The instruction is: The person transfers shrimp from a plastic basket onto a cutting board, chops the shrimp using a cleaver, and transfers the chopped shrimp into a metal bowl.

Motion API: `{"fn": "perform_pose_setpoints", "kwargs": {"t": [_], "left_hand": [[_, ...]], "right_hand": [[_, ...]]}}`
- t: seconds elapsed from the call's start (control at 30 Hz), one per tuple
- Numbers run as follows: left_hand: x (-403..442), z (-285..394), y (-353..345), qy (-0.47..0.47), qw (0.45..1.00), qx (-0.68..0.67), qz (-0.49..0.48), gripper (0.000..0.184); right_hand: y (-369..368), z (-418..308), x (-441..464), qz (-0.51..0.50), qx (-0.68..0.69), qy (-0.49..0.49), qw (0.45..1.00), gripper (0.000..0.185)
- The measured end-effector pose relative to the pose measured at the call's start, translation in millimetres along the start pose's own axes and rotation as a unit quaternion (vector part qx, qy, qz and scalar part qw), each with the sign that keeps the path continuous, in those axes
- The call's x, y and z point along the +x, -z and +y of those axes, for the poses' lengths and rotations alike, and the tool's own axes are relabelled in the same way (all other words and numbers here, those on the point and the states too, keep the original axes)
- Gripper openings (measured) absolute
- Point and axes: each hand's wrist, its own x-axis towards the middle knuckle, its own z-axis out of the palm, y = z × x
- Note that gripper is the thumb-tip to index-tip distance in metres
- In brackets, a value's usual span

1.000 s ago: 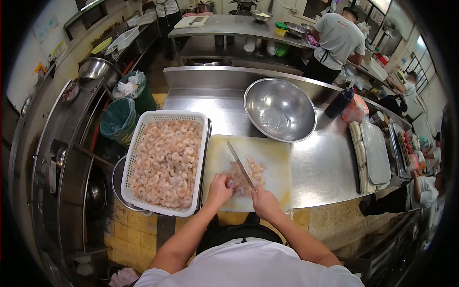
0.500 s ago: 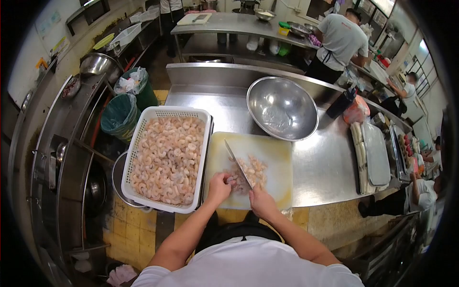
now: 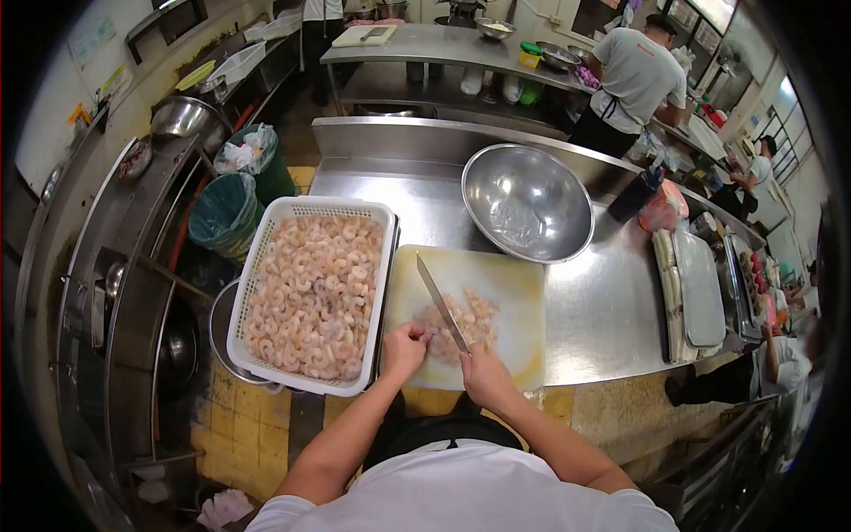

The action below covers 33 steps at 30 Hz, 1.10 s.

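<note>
My right hand (image 3: 486, 376) is wrapped round the handle of a kitchen knife (image 3: 436, 294), its long blade slanting up and left over the cutting board (image 3: 519, 341). My left hand (image 3: 404, 349) is closed at the board's left edge, its fingertips pinching a peeled shrimp (image 3: 426, 338). Cut shrimp pieces (image 3: 480, 312) lie in a loose heap to the right of the blade, and more shrimp lie under and left of it. Just left of the board, a white perforated basket (image 3: 386, 266) is filled with whole peeled shrimp (image 3: 312, 297).
A large steel bowl (image 3: 529, 199) stands behind the board on the steel table (image 3: 589, 310). A dark bottle (image 3: 635, 193) and lidded trays (image 3: 697, 288) are at the right. Lined bins (image 3: 223, 213) stand left of the basket. Other people (image 3: 634, 84) work farther back.
The knife and both hands are in nearly the same place. My left fingertips have curled in a little closer at the shrimp. The whole view has shifted slightly.
</note>
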Motion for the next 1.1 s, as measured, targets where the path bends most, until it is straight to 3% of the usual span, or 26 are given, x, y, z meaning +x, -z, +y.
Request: {"fn": "perform_pose_setpoints", "kwargs": {"t": [0.23, 0.33, 0.47, 0.57, 0.67, 0.87, 0.97, 1.07, 1.1], "left_hand": [[4.5, 8.8, -0.8, 0.006, 1.0, 0.023, 0.011, 0.017], [2.3, 8.6, -3.2, -0.002, 1.0, -0.004, 0.001, 0.016], [2.2, 24.3, 3.7, 0.004, 1.0, 0.011, -0.02, 0.015], [16.1, 24.5, 0.8, -0.102, 0.978, 0.133, 0.126, 0.018], [31.1, 18.3, 2.5, -0.094, 0.981, 0.167, -0.007, 0.021], [31.2, 9.0, -24.2, -0.098, 0.987, 0.007, -0.124, 0.021], [11.5, 25.2, -10.6, -0.123, 0.992, 0.0, -0.034, 0.023], [8.2, 16.3, -2.3, -0.052, 0.993, 0.094, -0.051, 0.024], [7.2, 11.1, -3.1, -0.05, 0.995, 0.067, -0.046, 0.025]], "right_hand": [[-17.4, 2.9, 5.2, -0.013, 0.009, -0.022, 1.0, 0.028], [9.2, -5.8, -0.5, -0.019, 0.032, -0.031, 0.999, 0.029], [14.6, 12.9, -9.4, 0.035, 0.023, -0.029, 0.999, 0.029], [1.6, 32.0, 5.6, 0.033, 0.016, -0.059, 0.998, 0.029], [12.7, 24.6, 7.0, 0.032, 0.016, -0.048, 0.998, 0.03], [8.2, 33.8, -3.3, 0.036, 0.015, -0.07, 0.997, 0.029], [13.5, 26.7, -4.5, 0.027, 0.026, -0.071, 0.997, 0.029], [25.6, 6.1, -12.7, 0.027, 0.031, -0.056, 0.998, 0.029], [17.1, 7.9, -15.5, 0.029, 0.032, -0.042, 0.998, 0.029]]}}
